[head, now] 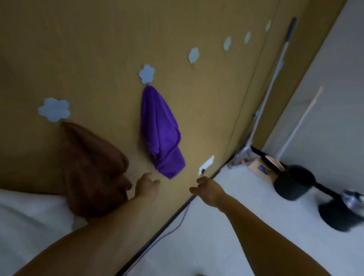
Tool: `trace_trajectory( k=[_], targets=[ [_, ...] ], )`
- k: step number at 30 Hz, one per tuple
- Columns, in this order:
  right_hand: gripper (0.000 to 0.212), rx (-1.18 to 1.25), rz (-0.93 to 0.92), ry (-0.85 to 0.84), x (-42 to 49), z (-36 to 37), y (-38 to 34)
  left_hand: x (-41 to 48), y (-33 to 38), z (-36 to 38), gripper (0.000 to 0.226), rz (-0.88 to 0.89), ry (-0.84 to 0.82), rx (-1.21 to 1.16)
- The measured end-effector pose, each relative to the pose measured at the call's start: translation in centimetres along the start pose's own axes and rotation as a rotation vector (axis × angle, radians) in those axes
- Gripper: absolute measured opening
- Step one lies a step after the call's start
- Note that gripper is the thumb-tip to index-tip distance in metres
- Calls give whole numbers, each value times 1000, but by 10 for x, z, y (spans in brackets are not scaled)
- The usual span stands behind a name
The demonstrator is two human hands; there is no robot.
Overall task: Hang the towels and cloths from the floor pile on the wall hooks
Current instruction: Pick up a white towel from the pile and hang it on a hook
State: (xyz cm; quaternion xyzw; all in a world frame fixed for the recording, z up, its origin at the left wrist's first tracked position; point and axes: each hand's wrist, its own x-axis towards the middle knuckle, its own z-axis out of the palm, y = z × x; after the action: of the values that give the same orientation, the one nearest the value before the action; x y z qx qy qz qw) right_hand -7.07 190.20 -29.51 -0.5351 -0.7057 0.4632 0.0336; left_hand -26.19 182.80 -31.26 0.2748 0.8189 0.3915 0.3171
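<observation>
Two done: brown towel (91, 167) & purple towel (160, 132) hung up. L hand (147, 186) & R hand (208, 190) hovered below the purple one, loosely curled, holding nothing. Pile wasn't in view. Next, prob. fetch another cloth for the free flower hook (194, 55).

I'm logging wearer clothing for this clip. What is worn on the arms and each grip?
Nothing shows: the left forearm and right forearm are bare to the frame edge, no sleeves. The left grip and right grip are ungloved; no watch, band or ring is visible, though the picture is dim and blurred.
</observation>
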Motion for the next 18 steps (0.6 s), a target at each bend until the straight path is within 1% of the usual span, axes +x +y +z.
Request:
trace_trajectory(
  k=[2, 4, 6, 7, 10, 12, 14, 18],
  targets=[
    [58, -8, 80, 5, -33, 9, 44, -26, -34, 22, 50, -101, -195, 140],
    [64, 14, 186, 14, -75, 12, 88, -59, -56, 47, 51, -83, -385, 337],
    [65, 32, 289, 81, -119, 8, 128, -88, -60, 75, 52, 57, -575, 517],
    [63, 39, 330, 129, -140, 4, 148, -102, -57, 90, 56, 143, -661, 598],
    [56, 72, 431, 284, -207, -4, 204, -150, -44, 141, 68, 377, -863, 776],
    [51, 141, 503, 367, -254, -2, 243, -188, -40, 178, 70, 496, -962, 836],
    [48, 210, 584, 414, -301, 7, 285, -232, -42, 218, 69, 596, -1044, 895],
    [46, 306, 722, 460, -388, 32, 372, -325, -69, 290, 68, 700, -1206, 1030]
  ],
)
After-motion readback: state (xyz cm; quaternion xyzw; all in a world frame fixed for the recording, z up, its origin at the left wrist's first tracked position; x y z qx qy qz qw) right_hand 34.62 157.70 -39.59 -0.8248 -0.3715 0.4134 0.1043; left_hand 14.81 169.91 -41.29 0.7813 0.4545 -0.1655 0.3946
